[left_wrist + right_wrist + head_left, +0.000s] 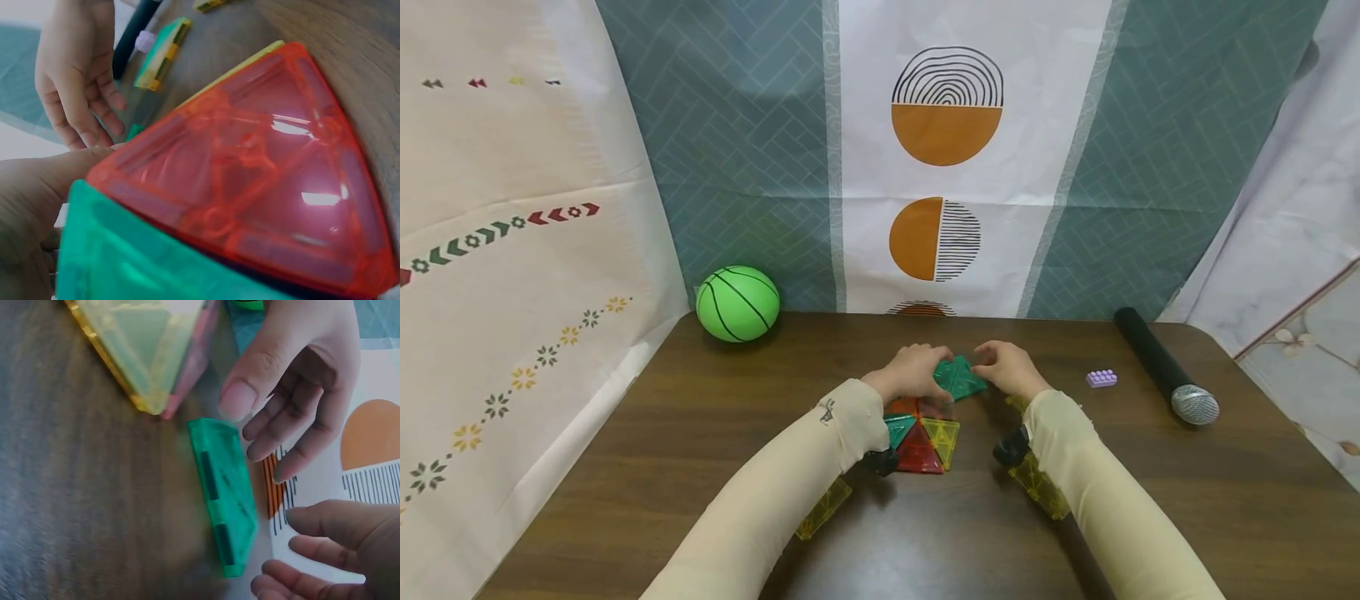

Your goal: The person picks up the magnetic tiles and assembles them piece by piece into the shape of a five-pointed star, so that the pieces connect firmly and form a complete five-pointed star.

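Several translucent magnetic tiles lie between and under my hands. A green magnetic tile piece sits on the table between my left hand and my right hand. In the right wrist view, this green piece stands apart from the right hand's loosely bent fingers. My left thumb hovers close to its upper end, with the other left fingers loosely curled. Just nearer than the left hand is a raised cluster of triangular tiles: a red triangle, a yellow one and a green one.
Yellow tiles lie under the right forearm, and another yellow tile beside the left forearm. A green ball rests at the back left. To the right are a purple toy brick and a microphone. Patterned cloth hangs behind the table.
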`<action>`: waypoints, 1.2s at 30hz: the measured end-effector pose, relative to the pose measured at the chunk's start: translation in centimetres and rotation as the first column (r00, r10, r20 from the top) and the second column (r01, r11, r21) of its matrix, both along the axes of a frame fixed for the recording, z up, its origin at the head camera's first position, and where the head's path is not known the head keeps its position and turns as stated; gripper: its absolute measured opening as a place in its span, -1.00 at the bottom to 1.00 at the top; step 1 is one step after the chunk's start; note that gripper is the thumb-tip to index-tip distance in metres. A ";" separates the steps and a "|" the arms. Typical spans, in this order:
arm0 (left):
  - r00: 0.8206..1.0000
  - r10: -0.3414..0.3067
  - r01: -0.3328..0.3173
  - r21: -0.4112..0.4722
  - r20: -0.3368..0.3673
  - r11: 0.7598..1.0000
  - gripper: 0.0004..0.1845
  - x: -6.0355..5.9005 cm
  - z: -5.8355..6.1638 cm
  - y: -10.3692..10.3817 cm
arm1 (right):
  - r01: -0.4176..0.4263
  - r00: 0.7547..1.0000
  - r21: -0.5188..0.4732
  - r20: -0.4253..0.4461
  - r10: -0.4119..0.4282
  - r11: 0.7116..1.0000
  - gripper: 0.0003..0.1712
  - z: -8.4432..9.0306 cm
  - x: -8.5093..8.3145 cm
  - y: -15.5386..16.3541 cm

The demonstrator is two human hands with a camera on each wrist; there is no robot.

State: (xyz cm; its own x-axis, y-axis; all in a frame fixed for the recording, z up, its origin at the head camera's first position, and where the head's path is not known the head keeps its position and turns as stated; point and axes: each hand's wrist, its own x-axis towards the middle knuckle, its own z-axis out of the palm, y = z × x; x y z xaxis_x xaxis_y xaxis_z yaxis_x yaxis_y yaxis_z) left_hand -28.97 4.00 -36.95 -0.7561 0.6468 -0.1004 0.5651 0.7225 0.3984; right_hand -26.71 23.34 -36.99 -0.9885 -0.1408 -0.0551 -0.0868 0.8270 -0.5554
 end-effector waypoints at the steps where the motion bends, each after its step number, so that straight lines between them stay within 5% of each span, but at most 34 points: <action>1: 1.000 0.002 -0.002 -0.026 -0.011 1.000 -0.26 0.1 -0.1 0.1 | 0.007 1.000 0.006 0.007 -0.007 1.000 -0.52 -0.2 0.0 -0.1; 7: 0.993 -0.007 -0.011 -0.150 -0.115 0.989 -0.25 0.4 -0.7 0.9 | 0.020 0.998 0.019 0.052 -0.021 1.000 -0.51 -0.5 0.1 -0.7; 15: 0.991 0.025 -0.042 -0.128 -0.129 0.991 -0.21 0.4 -0.9 1.1 | 0.015 0.999 -0.028 0.051 -0.014 0.999 -0.50 -0.7 0.1 -0.9; 29: 0.996 0.057 -0.054 0.049 -0.071 0.997 -0.21 0.5 0.3 0.2 | 0.078 0.997 -0.195 0.037 -0.072 0.978 -0.54 -0.2 0.5 -0.2; 36: 0.993 0.112 -0.105 0.149 -0.043 0.983 -0.25 1.0 1.4 -0.3 | 0.066 0.996 -0.266 -0.047 -0.081 0.962 -0.55 0.7 0.9 -0.3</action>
State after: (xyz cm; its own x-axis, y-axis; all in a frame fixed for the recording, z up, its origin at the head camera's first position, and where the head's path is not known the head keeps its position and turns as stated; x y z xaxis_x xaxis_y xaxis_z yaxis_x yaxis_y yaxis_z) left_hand -27.95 3.71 -35.57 -0.8242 0.5656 0.0294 0.5089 0.7168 0.4767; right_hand -25.86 23.07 -36.33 -0.9971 -0.0699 0.0307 -0.0692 0.6567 -0.7510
